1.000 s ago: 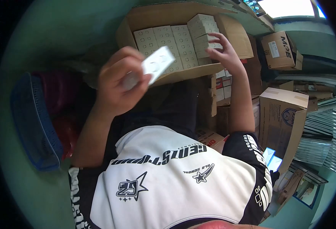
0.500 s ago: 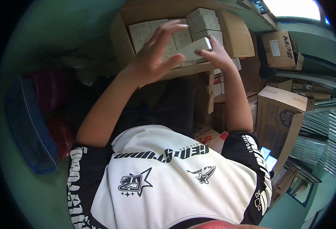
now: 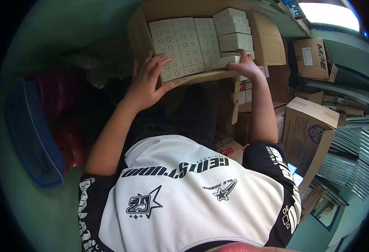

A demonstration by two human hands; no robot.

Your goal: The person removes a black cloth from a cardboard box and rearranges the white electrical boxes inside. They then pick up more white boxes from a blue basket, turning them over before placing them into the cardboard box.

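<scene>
An open cardboard carton (image 3: 268,40) in front of me is packed with rows of small white boxes (image 3: 184,40) printed with circles. My left hand (image 3: 147,82) lies flat with fingers spread on the near row of boxes, at the carton's front edge, and holds nothing. My right hand (image 3: 246,65) grips one small white box (image 3: 222,63) lying flat at the foot of the stacked boxes on the carton's right side. My black-and-white shirt (image 3: 184,197) fills the lower part of the view.
A blue plastic basket (image 3: 33,138) and a red object (image 3: 69,143) lie to the left on the green floor. More cardboard cartons (image 3: 308,134) stand to the right, one printed with letters (image 3: 314,59). Stacked grey panels (image 3: 352,159) lie at the far right.
The white box went from my left hand to both hands and now lies in the carton under my right hand. My left hand let go and dropped to the near row.
</scene>
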